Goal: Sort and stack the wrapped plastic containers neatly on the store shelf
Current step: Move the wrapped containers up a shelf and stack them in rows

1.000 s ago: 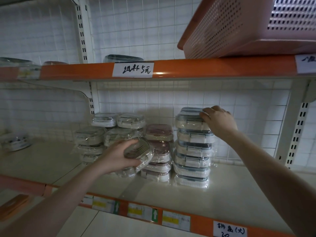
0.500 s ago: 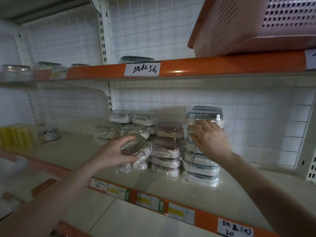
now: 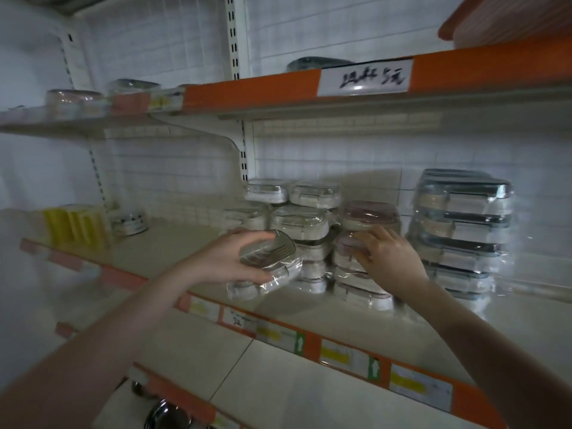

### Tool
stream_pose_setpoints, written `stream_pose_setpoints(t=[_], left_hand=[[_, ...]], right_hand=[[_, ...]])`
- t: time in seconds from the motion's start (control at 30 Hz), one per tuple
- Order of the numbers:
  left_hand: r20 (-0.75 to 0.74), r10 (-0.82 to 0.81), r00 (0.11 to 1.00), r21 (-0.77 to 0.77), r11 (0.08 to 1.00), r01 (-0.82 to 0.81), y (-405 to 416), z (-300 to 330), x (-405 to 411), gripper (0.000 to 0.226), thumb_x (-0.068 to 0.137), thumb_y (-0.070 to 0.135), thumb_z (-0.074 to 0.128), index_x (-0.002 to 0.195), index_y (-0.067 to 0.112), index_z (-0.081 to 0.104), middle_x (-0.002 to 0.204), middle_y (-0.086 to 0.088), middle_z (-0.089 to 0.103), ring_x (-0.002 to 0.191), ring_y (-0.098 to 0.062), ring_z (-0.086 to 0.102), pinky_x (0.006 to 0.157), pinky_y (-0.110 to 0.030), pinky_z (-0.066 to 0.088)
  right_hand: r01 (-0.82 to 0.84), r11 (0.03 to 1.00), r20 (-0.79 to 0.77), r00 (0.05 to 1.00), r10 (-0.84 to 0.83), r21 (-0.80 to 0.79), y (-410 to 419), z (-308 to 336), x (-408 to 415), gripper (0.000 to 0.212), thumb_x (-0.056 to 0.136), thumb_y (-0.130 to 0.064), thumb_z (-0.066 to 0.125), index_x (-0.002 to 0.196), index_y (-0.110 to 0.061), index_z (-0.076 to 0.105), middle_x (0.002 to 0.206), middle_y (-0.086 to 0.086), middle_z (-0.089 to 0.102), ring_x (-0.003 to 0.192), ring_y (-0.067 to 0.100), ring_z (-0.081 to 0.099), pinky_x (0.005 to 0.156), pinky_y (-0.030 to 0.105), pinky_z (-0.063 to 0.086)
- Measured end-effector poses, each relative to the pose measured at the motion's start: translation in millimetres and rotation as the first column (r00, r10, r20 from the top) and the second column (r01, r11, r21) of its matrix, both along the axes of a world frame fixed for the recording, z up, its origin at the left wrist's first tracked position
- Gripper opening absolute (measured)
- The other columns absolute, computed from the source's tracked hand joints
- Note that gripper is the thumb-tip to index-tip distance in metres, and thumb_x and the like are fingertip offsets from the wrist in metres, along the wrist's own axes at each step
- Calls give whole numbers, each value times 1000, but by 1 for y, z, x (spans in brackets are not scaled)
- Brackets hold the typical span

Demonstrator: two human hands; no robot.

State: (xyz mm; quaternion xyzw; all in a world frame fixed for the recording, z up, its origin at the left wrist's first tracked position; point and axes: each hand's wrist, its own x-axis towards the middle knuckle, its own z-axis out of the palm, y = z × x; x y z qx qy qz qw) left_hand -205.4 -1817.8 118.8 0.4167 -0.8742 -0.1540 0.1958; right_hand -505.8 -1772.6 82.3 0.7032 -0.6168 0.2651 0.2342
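Left hand [image 3: 230, 261] grips wrapped container [image 3: 266, 267], tilted, just above shelf [image 3: 192, 243] front. Right hand [image 3: 388, 258], fingers curled, holds a pink-lidded container in pink stack [image 3: 362, 261], between white stack [image 3: 301, 230] and dark-lidded stack [image 3: 461, 230].

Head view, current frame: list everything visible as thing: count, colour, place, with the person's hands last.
Dark-lidded stack: about six wrapped containers, grey-blue lids, middle shelf, far right.
Pink-lidded stack: several, pinkish lids, left of the dark-lidded stack.
White containers: several, clear-wrapped, stacked behind and left of the pink-lidded stack.
Held container: one, clear-wrapped, tilted, off the shelf.
Yellow item: one, far left of the shelf.
Round metal item: one, beside the yellow item.
Handwritten label: one, white, upper shelf edge.
Basket: one, orange-pink, upper shelf, top right.
Left hand: grips the held container.
Right hand: fingers on the pink-lidded stack.
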Motion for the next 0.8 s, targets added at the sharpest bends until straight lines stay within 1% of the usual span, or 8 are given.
stream_pose_setpoints(t=[0.03,0.1,0.2,0.33,0.43,0.57,0.67,0.8], left_hand=[[16,-22,1000,0,1000,22,-10,2,9,84,54,65,72,130,55,38,143,13,37,131,-5,35,109,-29,32],[53,-73,996,5,997,73,-41,6,39,82,58,63,74,131,56,36,143,16,36,131,-3,34,110,-29,31],[81,-117,990,-16,993,119,-62,12,55,75,73,46,77,135,53,35,145,18,34,133,-2,31,113,-33,29],[83,-201,976,-26,979,204,-104,25,81,74,73,45,76,131,55,33,146,19,33,133,-1,31,113,-31,27],[82,-253,964,1,967,254,-137,40,84,76,72,45,75,137,48,36,147,19,33,134,-1,30,112,-29,26],[101,-308,946,-19,950,311,-168,57,75,77,74,43,75,140,42,36,148,18,32,133,0,28,114,-31,25],[126,-336,934,-43,938,343,-185,69,61,76,77,38,74,142,37,35,148,16,31,132,-1,27,110,-28,25],[125,-345,930,-18,937,349,-209,78,45,74,77,35,75,141,37,37,148,15,33,135,-6,30,106,-22,25]], right_hand=[[38,998,30,999,-39,45,-7,1,9,24,88,-28,62,109,-16,67,105,9,64,100,33,60,83,42,49],[107,993,80,991,-111,48,-33,1,36,28,92,-33,54,114,-19,65,114,8,62,109,30,55,90,41,45],[147,988,158,976,-152,45,-41,6,48,27,91,-29,53,113,-17,64,113,9,62,106,30,55,87,39,44],[245,968,201,947,-252,59,-62,5,76,20,90,-29,55,99,-13,64,108,7,62,101,28,55,85,37,43],[366,929,255,894,-368,57,-65,7,83,24,90,-30,55,105,-15,65,109,10,62,101,30,55,84,37,42],[420,903,262,864,-430,93,-59,8,85,29,90,-31,55,115,-19,64,110,11,62,102,33,55,84,40,43],[457,880,254,843,-475,131,-51,7,80,26,88,-28,60,112,-20,66,108,10,62,99,32,56,81,39,43],[500,851,248,815,-524,159,-42,9,77,29,83,-28,66,111,-22,67,111,12,63,100,35,56,82,40,42]])
